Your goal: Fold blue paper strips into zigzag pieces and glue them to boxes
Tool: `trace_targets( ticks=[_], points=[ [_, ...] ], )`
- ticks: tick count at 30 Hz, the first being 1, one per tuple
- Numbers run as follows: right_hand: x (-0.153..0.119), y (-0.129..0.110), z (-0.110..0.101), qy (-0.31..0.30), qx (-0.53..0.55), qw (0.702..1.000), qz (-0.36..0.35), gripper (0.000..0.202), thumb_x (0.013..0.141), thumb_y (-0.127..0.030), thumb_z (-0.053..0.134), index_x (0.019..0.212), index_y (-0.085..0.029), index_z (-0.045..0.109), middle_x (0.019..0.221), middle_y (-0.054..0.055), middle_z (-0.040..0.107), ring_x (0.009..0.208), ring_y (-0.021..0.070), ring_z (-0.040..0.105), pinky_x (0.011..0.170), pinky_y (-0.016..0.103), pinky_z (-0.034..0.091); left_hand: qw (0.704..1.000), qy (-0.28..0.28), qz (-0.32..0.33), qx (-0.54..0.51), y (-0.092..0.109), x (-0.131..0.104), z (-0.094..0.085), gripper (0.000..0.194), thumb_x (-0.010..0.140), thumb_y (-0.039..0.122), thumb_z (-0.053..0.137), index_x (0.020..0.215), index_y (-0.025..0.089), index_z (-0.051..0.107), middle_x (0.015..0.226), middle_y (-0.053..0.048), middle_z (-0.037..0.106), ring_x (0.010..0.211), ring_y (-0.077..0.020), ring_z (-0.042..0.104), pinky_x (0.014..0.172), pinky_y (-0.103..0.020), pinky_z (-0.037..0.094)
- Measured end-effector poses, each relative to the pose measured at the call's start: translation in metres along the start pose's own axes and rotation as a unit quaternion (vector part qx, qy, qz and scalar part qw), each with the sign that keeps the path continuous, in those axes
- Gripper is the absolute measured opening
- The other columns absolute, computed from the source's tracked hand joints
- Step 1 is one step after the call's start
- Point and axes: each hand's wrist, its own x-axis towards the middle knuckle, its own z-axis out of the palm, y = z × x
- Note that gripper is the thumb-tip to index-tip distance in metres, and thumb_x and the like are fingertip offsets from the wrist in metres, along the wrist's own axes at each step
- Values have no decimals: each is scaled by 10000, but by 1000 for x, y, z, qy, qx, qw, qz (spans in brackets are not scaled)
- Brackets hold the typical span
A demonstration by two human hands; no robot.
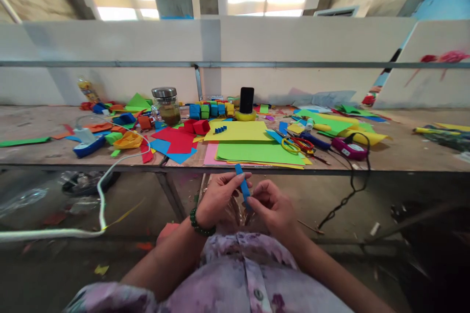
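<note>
A narrow blue paper strip (243, 185) is held in front of my body, just below the table's front edge. My left hand (221, 194) pinches it near the upper part, with the thumb lying on its face. Lower down, the thumb and fingers of my right hand (272, 204) grip the other end. The strip tilts, its top leaning left. Beyond my hands lie a green paper sheet (257, 152) and a yellow paper sheet (242, 132). On the yellow sheet sits a small folded blue paper piece (221, 129).
Scissors (301, 144) and a dark blue glue gun (315, 141) lie at the right. Behind stand a phone (246, 100), a glass jar (166, 106) and several paper cubes (204, 111). A white cable (101, 195) hangs over the table edge (110, 166) at left; a black cord (343, 200) hangs at right.
</note>
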Motion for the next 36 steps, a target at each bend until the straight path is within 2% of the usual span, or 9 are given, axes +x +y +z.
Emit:
trace_targets(
  ticks=[7, 9, 12, 17, 21, 23, 27, 32, 36],
  points=[
    [-3, -2, -2, 18, 15, 1000, -8, 324, 746, -399, 691, 713, -205, 435, 568, -61, 487, 507, 93, 485, 493, 223, 409, 994, 79, 32, -63, 13, 12, -18, 376, 760, 466, 608, 910, 141, 722, 794, -63, 709, 627, -101, 584, 536, -183, 384],
    [-2, -2, -1, 39, 19, 999, -11, 333, 739, -409, 696, 715, -206, 432, 568, -61, 486, 508, 96, 486, 493, 227, 414, 998, 36, 14, -46, 13, 10, -17, 434, 775, 520, 578, 916, 136, 720, 825, -75, 706, 659, -119, 591, 549, -195, 400],
    [-1, 3, 2, 52, -11, 998, -26, 326, 748, -403, 690, 709, -202, 436, 556, -69, 457, 493, 84, 462, 474, 211, 389, 999, -28, 0, 37, 7, 5, -10, 393, 729, 497, 652, 800, 118, 726, 706, -48, 665, 611, -113, 547, 554, -203, 390],
    [0, 11, -1, -1, -33, 999, -10, 273, 826, -434, 595, 770, -206, 456, 589, -41, 533, 519, 112, 529, 497, 234, 440, 996, -36, 22, 75, 4, 3, -4, 335, 721, 453, 659, 730, 121, 696, 605, -4, 571, 550, -90, 457, 542, -201, 351],
    [7, 4, -10, 84, -66, 992, -60, 274, 772, -413, 661, 813, -206, 486, 703, -17, 565, 595, 116, 541, 530, 228, 449, 978, -84, 65, 177, 5, -3, 0, 358, 741, 412, 619, 526, 135, 547, 507, 30, 427, 518, -85, 359, 492, -212, 267],
    [10, -3, -14, 96, -69, 990, -72, 281, 727, -379, 707, 822, -200, 512, 749, -10, 574, 635, 119, 549, 548, 224, 453, 965, -114, 78, 222, 3, -7, 4, 364, 769, 386, 579, 509, 145, 494, 505, 35, 383, 518, -86, 331, 485, -220, 242],
    [17, -12, -20, 90, -49, 992, -72, 270, 686, -338, 732, 730, -195, 506, 645, -37, 527, 585, 108, 511, 529, 217, 430, 956, -131, 77, 249, -1, -11, 10, 286, 785, 318, 533, 554, 151, 503, 534, 26, 403, 543, -97, 350, 503, -224, 256],
    [35, -19, -30, 183, -1, 979, -94, 283, 661, -315, 759, 755, -196, 519, 656, -38, 525, 592, 99, 498, 542, 215, 427, 954, -149, 53, 254, 0, -9, 6, 317, 768, 345, 542, 527, 155, 464, 538, 21, 400, 554, -102, 348, 510, -234, 245],
    [57, -19, -35, 164, 42, 982, -80, 306, 640, -297, 780, 774, -198, 524, 647, -49, 527, 590, 89, 501, 531, 199, 423, 957, -127, 41, 257, 5, -1, -8, 344, 799, 396, 523, 562, 157, 447, 562, 21, 396, 576, -107, 350, 536, -236, 265]
  ],
)
